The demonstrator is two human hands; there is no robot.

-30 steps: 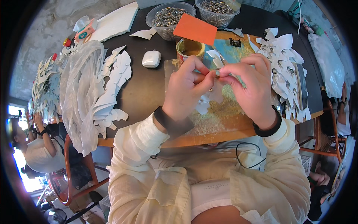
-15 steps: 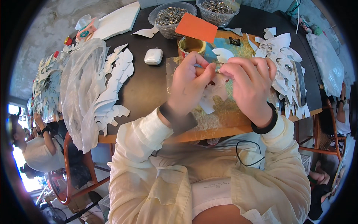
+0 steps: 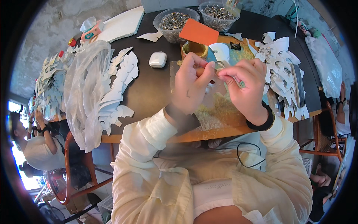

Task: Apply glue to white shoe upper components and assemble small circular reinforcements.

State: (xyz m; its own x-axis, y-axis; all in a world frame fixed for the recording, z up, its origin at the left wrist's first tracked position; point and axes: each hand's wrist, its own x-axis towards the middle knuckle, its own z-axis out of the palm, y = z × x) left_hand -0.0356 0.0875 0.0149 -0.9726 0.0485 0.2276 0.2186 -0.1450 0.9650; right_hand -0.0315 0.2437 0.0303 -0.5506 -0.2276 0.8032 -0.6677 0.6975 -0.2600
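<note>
A dark-topped table with an orange-brown wooden rim stood before a mottled grey, rough wall beyond its far left corner and a smoother, pale blue-grey wall behind its far edge. A curved, reddish-brown wooden chair stood near the near left corner, a slatted brown wooden chair near the right. White light glared from a bright window past the left edge.

Table, dark top, wooden front edge. Upper left: white slab. Upper centre: two clear tubs of metal rings; single white cut-out. Left of centre: white rounded case. Left: translucent plastic bag, beside overlapping white pieces. Centre: worn, stained board. Right: heaped white cut-outs.
</note>
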